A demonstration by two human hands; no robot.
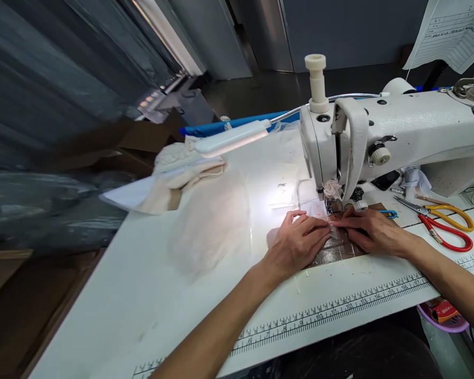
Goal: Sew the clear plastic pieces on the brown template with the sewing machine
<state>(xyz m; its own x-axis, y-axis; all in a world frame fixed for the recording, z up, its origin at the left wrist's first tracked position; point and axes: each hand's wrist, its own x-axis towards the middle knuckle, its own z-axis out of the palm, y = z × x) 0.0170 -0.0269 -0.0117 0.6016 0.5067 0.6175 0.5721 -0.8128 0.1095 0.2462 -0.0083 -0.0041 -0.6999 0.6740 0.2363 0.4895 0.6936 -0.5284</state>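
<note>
A white sewing machine (398, 126) stands over the table, its presser foot (332, 204) just beyond my fingertips. My left hand (296, 242) lies in front and to the left of the foot, fingers bent together on a small piece of sheer pale fabric (333, 231). From the other side, my right hand (373, 231) pinches the same fabric between thumb and fingers. Part of the fabric is hidden under both hands. A pale ruffled scrap (332, 188) hangs by the needle bar. Beneath the hands is a shiny brownish plate (335, 252).
Scissors with red handles (450, 237) and yellow-handled scissors (454, 213) lie right of my right hand. A lamp (233, 138) lights the table (142, 295) from above. Pale cloth (185, 181) sits at the back left. A printed ruler (319, 318) follows the front edge.
</note>
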